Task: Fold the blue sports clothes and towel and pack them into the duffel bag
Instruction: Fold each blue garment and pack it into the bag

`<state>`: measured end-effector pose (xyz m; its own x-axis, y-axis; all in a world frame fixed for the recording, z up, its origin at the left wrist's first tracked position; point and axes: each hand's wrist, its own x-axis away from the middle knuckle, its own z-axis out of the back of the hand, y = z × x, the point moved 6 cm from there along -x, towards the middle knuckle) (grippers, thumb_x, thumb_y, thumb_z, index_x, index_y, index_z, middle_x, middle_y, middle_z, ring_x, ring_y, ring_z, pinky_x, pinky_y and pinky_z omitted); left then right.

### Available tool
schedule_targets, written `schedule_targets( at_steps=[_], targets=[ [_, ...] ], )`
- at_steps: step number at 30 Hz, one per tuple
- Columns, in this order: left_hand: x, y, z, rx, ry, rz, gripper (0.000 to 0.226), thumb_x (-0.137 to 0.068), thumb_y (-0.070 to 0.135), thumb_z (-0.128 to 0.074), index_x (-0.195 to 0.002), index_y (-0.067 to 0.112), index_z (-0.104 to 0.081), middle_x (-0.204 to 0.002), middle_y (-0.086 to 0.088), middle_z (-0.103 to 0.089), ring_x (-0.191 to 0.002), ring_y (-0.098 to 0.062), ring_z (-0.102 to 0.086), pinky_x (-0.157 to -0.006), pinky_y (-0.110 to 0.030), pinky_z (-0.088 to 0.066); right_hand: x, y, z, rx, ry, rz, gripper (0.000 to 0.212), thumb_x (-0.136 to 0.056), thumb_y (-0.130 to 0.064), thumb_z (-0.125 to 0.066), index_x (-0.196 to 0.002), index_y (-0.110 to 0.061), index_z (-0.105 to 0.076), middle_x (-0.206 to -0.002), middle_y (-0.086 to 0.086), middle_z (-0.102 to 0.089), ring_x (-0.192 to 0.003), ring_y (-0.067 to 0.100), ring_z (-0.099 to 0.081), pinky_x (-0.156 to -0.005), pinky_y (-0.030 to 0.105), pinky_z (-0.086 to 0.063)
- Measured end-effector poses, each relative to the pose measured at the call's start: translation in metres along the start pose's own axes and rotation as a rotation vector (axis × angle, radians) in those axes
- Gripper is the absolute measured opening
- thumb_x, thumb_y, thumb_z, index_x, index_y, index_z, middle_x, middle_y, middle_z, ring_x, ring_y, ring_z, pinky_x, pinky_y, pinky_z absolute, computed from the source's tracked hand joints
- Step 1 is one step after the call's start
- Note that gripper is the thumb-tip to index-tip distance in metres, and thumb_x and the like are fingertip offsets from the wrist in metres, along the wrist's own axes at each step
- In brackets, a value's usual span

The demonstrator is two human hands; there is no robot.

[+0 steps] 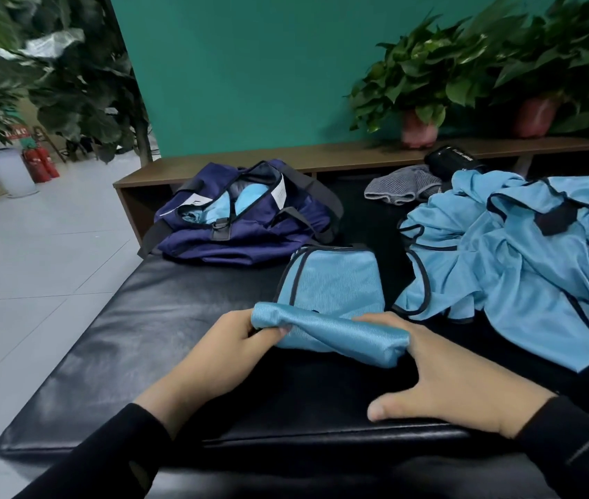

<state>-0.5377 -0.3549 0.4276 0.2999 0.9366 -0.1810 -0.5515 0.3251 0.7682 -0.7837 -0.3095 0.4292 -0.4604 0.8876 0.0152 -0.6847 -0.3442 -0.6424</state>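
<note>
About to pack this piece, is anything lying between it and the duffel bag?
Nothing visible: bare black bench lies between the half-folded blue garment in both hands and the open duffel bag. The blue clothes pile sits off to the right.

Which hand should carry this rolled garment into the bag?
Probably left. The left hand already grips the garment, and the duffel bag sits open on its side. The right hand only presses.

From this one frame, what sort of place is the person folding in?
Probably a gym or sports-centre lounge, not a home: a black padded bench by a teal wall, a tiled floor with red fire extinguishers, and potted plants on a wooden ledge.
</note>
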Motion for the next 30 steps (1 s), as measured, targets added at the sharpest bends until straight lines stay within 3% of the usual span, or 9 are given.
schedule_targets(
  at_steps=[3, 5, 7, 13, 15, 17, 22, 25, 30],
  targets=[
    [0.003, 0.002, -0.005, 0.084, -0.016, 0.059, 0.034, -0.093, 0.054, -0.059, -0.097, 0.025, -0.075, -0.095, -0.009, -0.074, -0.082, -0.010, -0.066, -0.084, -0.045, -0.052, -0.007, -0.001, 0.003, -0.166, 0.177, 0.015, 0.040, -0.083, -0.063, -0.071, -0.102, -0.027, -0.068, -0.099, -0.009, -0.072, -0.092, 0.009, -0.067, -0.089, 0.033, -0.055],
    [0.002, 0.005, -0.004, 0.134, 0.003, 0.096, 0.026, -0.100, 0.039, -0.059, -0.093, 0.022, -0.077, -0.089, 0.001, -0.077, -0.084, -0.004, -0.069, -0.078, -0.034, -0.052, -0.012, 0.003, 0.005, -0.238, 0.267, -0.058, 0.057, -0.086, -0.060, -0.067, -0.060, -0.015, -0.046, -0.053, -0.008, -0.051, -0.048, 0.012, -0.047, -0.052, 0.023, -0.043],
    [-0.005, 0.006, -0.002, 0.188, 0.026, 0.116, 0.020, -0.099, 0.032, -0.061, -0.097, 0.021, -0.077, -0.094, 0.007, -0.078, -0.092, -0.007, -0.073, -0.085, -0.028, -0.053, -0.016, 0.005, 0.012, -0.274, 0.386, -0.149, 0.062, -0.086, -0.057, -0.068, -0.056, -0.020, -0.027, -0.046, -0.009, -0.027, -0.044, 0.011, -0.025, -0.043, 0.021, -0.024],
    [-0.031, -0.016, 0.015, -0.166, 0.330, 0.226, 0.043, -0.086, 0.049, -0.071, -0.071, 0.011, -0.056, -0.059, 0.004, -0.053, -0.058, -0.012, -0.046, -0.058, -0.027, -0.039, -0.044, 0.026, 0.031, -0.109, 0.619, -0.269, 0.049, -0.081, -0.068, -0.065, -0.094, -0.021, -0.064, -0.080, -0.011, -0.061, -0.076, 0.013, -0.057, -0.068, 0.026, -0.044],
    [-0.031, -0.009, 0.022, -0.167, 0.504, 0.159, 0.026, -0.087, 0.040, -0.073, -0.080, 0.022, -0.056, -0.071, 0.007, -0.057, -0.065, -0.008, -0.051, -0.061, -0.021, -0.038, -0.042, 0.027, 0.039, 0.067, 0.688, -0.298, 0.066, -0.086, -0.067, -0.058, -0.135, -0.023, -0.054, -0.116, -0.009, -0.059, -0.111, 0.015, -0.055, -0.094, 0.031, -0.044],
    [-0.030, 0.003, 0.022, -0.173, 0.548, -0.025, 0.017, -0.090, 0.036, -0.071, -0.092, 0.029, -0.055, -0.088, 0.010, -0.058, -0.079, -0.007, -0.054, -0.071, -0.018, -0.041, -0.036, 0.012, 0.047, 0.209, 0.773, -0.157, 0.057, -0.095, -0.059, -0.049, -0.139, -0.023, -0.053, -0.126, -0.009, -0.054, -0.122, 0.015, -0.047, -0.104, 0.033, -0.038],
    [-0.024, 0.015, -0.007, -0.572, 0.134, -0.466, 0.054, -0.090, 0.063, -0.056, -0.131, 0.028, -0.060, -0.138, 0.014, -0.053, -0.132, -0.005, -0.046, -0.110, -0.034, -0.033, -0.038, -0.006, 0.014, 0.354, 0.328, 0.145, 0.068, -0.092, -0.076, -0.030, -0.147, -0.040, -0.045, -0.155, -0.028, -0.031, -0.144, -0.013, -0.018, -0.123, 0.027, -0.014],
    [-0.028, -0.003, -0.016, -0.605, -0.043, -0.384, 0.074, -0.084, 0.076, -0.052, -0.147, 0.036, -0.047, -0.154, 0.020, -0.040, -0.146, 0.005, -0.026, -0.120, -0.040, -0.023, -0.043, 0.017, 0.002, 0.410, 0.083, 0.019, 0.093, -0.077, -0.090, -0.029, -0.157, -0.045, -0.017, -0.159, -0.036, -0.005, -0.141, -0.023, 0.008, -0.126, 0.026, 0.003],
    [-0.034, -0.011, -0.011, -0.518, -0.100, -0.321, 0.078, -0.083, 0.072, -0.055, -0.151, 0.039, -0.038, -0.154, 0.030, -0.034, -0.146, 0.012, -0.017, -0.124, -0.036, -0.012, -0.045, 0.026, 0.007, 0.359, 0.063, -0.007, 0.095, -0.075, -0.088, -0.037, -0.158, -0.045, -0.018, -0.160, -0.038, -0.007, -0.141, -0.024, 0.007, -0.125, 0.026, 0.004]
  ],
)
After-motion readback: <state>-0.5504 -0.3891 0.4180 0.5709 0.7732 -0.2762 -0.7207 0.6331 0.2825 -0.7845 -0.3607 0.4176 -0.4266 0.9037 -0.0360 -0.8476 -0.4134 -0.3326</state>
